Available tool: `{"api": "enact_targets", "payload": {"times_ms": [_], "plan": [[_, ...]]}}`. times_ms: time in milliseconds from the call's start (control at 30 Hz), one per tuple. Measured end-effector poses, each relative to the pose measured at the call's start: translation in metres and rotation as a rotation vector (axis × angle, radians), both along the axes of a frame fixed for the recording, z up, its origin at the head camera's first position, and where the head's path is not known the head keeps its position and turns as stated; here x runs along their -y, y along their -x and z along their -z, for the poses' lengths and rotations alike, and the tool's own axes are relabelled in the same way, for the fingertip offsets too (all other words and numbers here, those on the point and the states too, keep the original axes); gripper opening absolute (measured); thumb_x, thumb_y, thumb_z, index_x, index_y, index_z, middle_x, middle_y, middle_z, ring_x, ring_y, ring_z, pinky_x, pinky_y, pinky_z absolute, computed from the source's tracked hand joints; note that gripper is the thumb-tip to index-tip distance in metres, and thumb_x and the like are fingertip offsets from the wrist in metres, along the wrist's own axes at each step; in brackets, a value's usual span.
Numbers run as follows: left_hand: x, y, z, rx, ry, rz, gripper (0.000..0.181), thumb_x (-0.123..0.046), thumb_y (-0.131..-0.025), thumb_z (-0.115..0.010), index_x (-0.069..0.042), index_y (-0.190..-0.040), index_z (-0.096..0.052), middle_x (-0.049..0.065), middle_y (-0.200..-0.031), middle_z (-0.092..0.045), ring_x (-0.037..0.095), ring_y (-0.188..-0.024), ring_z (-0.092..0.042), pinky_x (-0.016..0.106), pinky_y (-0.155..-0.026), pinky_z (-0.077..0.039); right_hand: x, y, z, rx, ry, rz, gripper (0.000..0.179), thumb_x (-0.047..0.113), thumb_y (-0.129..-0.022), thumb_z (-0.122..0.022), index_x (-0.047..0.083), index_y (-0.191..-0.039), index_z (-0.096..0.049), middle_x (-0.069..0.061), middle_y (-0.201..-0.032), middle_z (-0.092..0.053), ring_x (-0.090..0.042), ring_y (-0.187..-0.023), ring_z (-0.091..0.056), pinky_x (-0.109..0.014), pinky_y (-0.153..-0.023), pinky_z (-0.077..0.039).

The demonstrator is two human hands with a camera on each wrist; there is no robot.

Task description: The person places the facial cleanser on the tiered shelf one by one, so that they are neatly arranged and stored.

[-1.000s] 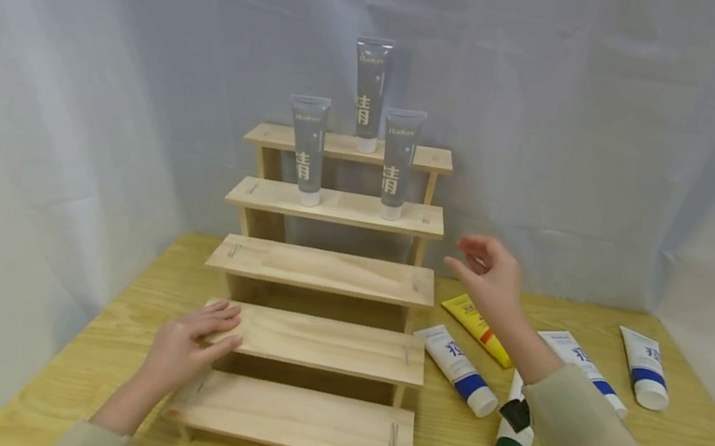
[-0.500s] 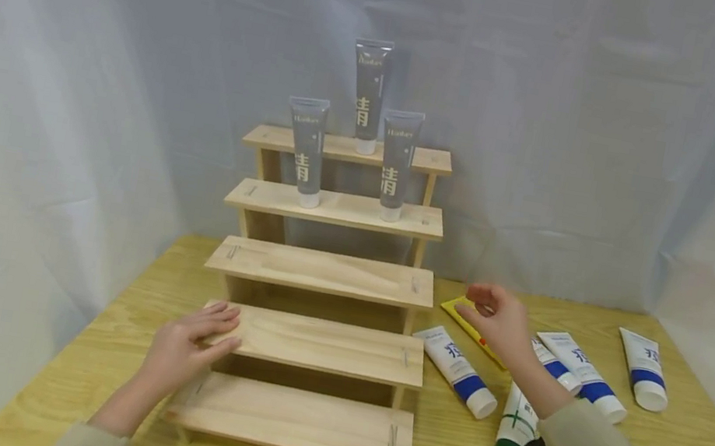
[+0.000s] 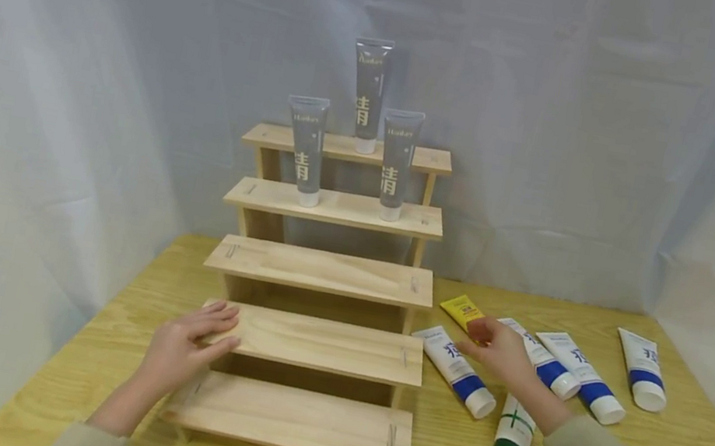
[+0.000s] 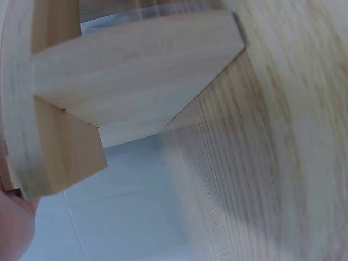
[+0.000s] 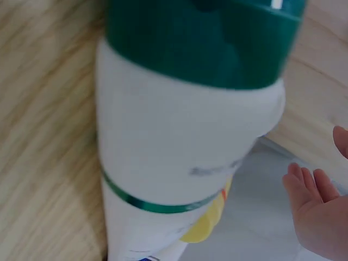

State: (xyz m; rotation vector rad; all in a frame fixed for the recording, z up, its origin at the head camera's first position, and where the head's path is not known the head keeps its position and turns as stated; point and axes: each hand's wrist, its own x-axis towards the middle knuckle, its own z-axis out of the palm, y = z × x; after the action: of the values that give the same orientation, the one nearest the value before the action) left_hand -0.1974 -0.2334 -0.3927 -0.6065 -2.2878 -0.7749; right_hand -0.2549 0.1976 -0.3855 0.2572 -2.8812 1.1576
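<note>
At the left, the left hand [image 3: 183, 348] rests its fingers, laid out rather than curled, on the left end of the second-lowest shelf of a stepped wooden stand [image 3: 316, 344]. The left wrist view catches only a bit of that hand at its edge, but shows what the head view hides: a side panel [image 4: 136, 70] of the stand meeting the worktop [image 3: 111, 339]. Three grey tubes [image 3: 307, 147] stand upright, caps down: two on the second-highest shelf, one on the top. Just right of the stand, a white-and-blue tube [image 3: 453, 371] lies on the worktop, and beyond it a yellow tube [image 3: 460, 310], partly covered by the right hand [image 3: 506, 354] in the head view. Contact there cannot be told; the right wrist view shows thumb and fingers apart, with nothing between them. A green-capped tube [image 3: 513, 438] lies near that forearm, filling much of the right wrist view. Further right, only the head view shows three more blue-banded tubes [image 3: 642, 371] clearly, the last lying apart.
</note>
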Motion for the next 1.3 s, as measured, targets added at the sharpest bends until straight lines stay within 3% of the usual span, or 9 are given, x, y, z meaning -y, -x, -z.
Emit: {"api": "enact_targets", "payload": {"times_ms": [433,967,1300], "plan": [[0.002,0.001,0.002,0.005,0.009,-0.005,0.031,-0.012,-0.063,-0.078,-0.001,-0.091,-0.069,0.007,-0.102,-0.064,0.03,-0.1,-0.056,0.005,-0.091,-0.027,-0.007,0.003,0.021,0.135,-0.117,-0.003,0.047,0.023,-0.077,-0.069,-0.008,-0.11,-0.055,-0.013,-0.096,-0.06,-0.024,-0.086,-0.056,-0.038,-0.075,-0.049],[0.002,0.0,0.002,0.032,0.0,-0.003,0.03,-0.013,-0.065,-0.077,0.0,-0.091,-0.069,0.008,-0.104,-0.063,0.03,-0.101,-0.055,0.004,-0.091,-0.026,-0.006,0.005,0.025,0.236,-0.158,0.009,0.049,0.028,-0.076,-0.07,-0.007,-0.107,-0.056,-0.011,-0.093,-0.06,-0.02,-0.08,-0.054,-0.038,-0.073,-0.049],[0.002,0.001,0.002,0.01,-0.005,-0.001,0.031,-0.011,-0.063,-0.078,0.001,-0.09,-0.069,0.009,-0.103,-0.064,0.03,-0.1,-0.056,0.006,-0.092,-0.028,-0.001,0.003,0.024,0.32,-0.167,-0.002,0.057,0.034,-0.074,-0.07,-0.009,-0.108,-0.055,-0.013,-0.095,-0.059,-0.019,-0.078,-0.054,-0.038,-0.075,-0.048]]}}
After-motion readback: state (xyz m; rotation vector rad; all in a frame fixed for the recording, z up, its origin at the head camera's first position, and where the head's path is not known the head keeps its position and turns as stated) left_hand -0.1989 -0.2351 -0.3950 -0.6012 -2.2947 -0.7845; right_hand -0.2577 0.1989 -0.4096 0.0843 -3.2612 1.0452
